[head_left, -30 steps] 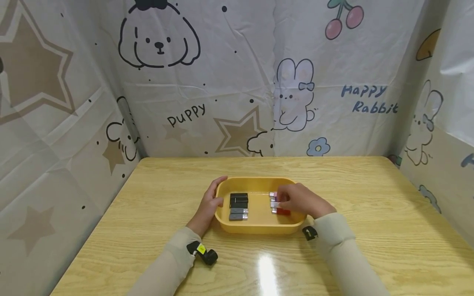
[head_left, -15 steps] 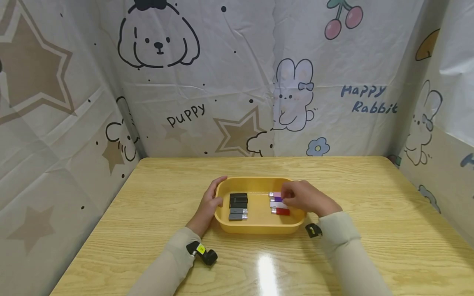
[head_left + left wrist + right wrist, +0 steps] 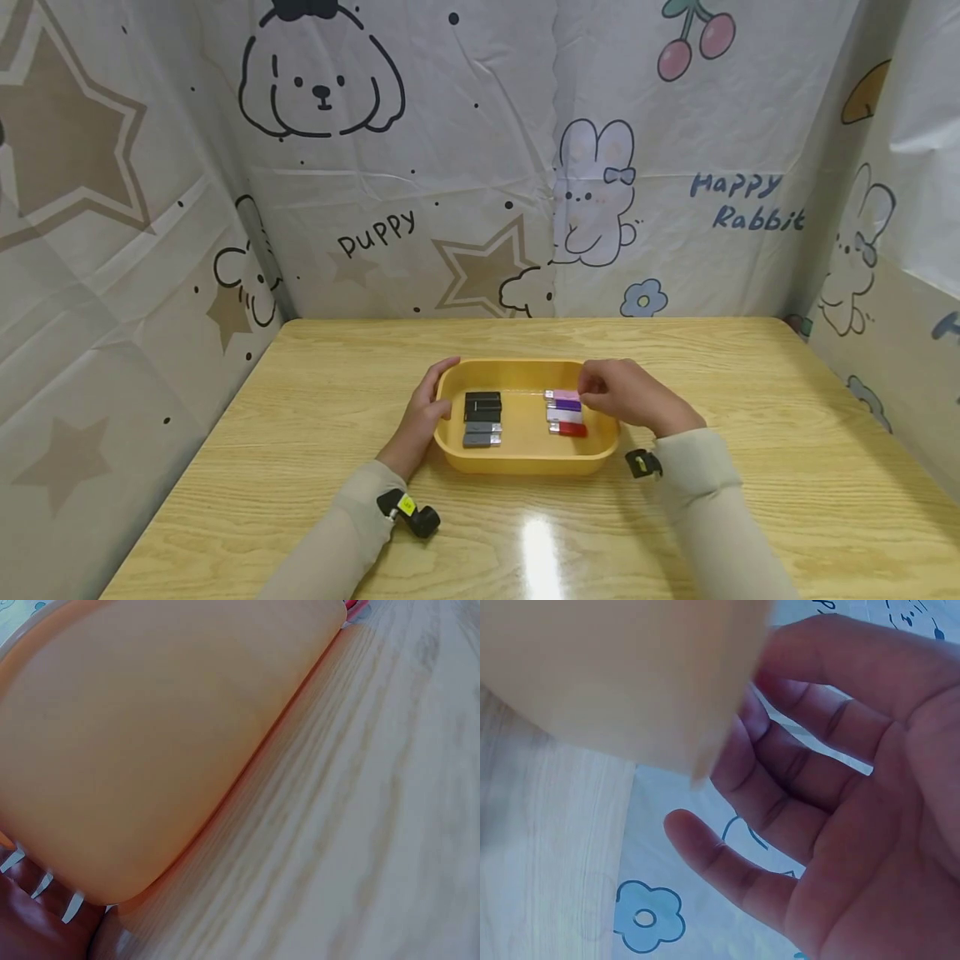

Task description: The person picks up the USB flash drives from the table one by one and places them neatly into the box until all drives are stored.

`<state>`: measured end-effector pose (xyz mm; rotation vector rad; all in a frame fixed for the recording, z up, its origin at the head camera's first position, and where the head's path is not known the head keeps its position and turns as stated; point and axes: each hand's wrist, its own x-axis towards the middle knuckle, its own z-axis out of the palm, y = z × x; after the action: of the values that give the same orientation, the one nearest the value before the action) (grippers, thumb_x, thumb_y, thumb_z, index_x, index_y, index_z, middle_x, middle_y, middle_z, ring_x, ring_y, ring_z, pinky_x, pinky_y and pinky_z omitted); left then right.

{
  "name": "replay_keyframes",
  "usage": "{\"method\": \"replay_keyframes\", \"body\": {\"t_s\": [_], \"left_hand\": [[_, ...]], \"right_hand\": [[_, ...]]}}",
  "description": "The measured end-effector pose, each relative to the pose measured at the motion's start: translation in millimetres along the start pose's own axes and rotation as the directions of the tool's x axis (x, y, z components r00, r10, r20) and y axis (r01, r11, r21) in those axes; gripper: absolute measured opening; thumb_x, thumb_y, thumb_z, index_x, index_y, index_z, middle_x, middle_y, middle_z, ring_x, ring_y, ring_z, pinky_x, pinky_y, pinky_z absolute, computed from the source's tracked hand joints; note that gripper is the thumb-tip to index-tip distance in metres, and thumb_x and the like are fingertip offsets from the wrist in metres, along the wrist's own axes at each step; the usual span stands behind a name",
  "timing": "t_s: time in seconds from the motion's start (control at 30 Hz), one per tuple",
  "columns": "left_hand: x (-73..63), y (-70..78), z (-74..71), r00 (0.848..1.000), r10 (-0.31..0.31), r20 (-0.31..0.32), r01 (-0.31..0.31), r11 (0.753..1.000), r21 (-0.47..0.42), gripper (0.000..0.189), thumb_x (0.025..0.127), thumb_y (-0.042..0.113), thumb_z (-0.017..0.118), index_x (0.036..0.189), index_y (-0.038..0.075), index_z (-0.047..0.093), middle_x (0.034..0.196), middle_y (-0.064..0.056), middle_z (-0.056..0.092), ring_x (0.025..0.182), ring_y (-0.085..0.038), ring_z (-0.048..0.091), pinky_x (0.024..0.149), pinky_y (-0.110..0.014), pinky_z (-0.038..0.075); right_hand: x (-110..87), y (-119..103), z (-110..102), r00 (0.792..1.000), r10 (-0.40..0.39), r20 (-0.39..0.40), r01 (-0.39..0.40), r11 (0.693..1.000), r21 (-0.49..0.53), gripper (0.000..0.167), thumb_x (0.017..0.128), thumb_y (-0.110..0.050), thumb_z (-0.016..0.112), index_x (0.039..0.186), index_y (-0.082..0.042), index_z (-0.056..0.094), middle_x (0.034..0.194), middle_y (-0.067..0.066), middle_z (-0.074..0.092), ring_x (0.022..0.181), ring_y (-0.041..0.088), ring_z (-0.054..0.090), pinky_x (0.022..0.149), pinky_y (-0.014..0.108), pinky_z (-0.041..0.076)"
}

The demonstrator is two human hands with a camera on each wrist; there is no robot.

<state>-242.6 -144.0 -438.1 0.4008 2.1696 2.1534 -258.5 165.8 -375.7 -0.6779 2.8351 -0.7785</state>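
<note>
A yellow plastic tray (image 3: 525, 465) stands on the table. My left hand (image 3: 420, 421) grips its left end, thumb inside the rim and fingers along the outer wall. In the left wrist view those fingers (image 3: 45, 922) show at the tray's corner. My right hand (image 3: 626, 396) hangs over the right rim, fingers loosely bent, fingertips beside the pink USB stick (image 3: 561, 395). Below that lie a purple USB stick (image 3: 567, 406), a white one (image 3: 564, 416) and a red one (image 3: 572, 430). In the right wrist view the tray wall hides some fingertips.
Left inside the tray, black sticks (image 3: 483, 407) and grey USB sticks (image 3: 480, 439) lie in a column. Bare tray floor separates the two columns. The wooden table (image 3: 360, 358) meets a printed cloth (image 3: 420, 167) at the back and sides.
My right hand has drawn right and slightly back from the coloured USB sticks, uncovering the red, white, purple and pink ones. My left hand and the tray have stayed put.
</note>
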Motion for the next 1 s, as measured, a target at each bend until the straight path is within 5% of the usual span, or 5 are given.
{"method": "replay_keyframes", "body": {"t_s": [0.37,1.0], "left_hand": [[9.9,-28.9,-4.7,0.999,0.033,-0.039,-0.033,0.999,0.017,0.080,0.071,-0.012,0.039,0.146,0.014,0.035,0.149,-0.009,0.036,0.133,-0.027,0.037,0.104,-0.044,0.030],[9.6,-28.2,-3.8,0.998,0.026,-0.051,-0.025,0.999,0.020,0.079,0.071,-0.010,0.040,0.146,0.013,0.035,0.147,-0.005,0.039,0.132,-0.025,0.038,0.103,-0.043,0.031]], "right_hand": [[-5.1,6,-10,0.999,0.043,-0.012,-0.043,0.999,0.021,0.003,0.089,-0.012,0.067,0.088,-0.011,0.064,0.080,0.002,0.059,0.075,0.020,0.053,0.068,0.031,0.047],[-14.6,17,-23,0.994,0.105,0.034,-0.106,0.994,0.025,0.009,0.091,-0.016,0.064,0.086,-0.009,0.062,0.076,0.003,0.056,0.073,0.019,0.050,0.064,0.031,0.043]]}}
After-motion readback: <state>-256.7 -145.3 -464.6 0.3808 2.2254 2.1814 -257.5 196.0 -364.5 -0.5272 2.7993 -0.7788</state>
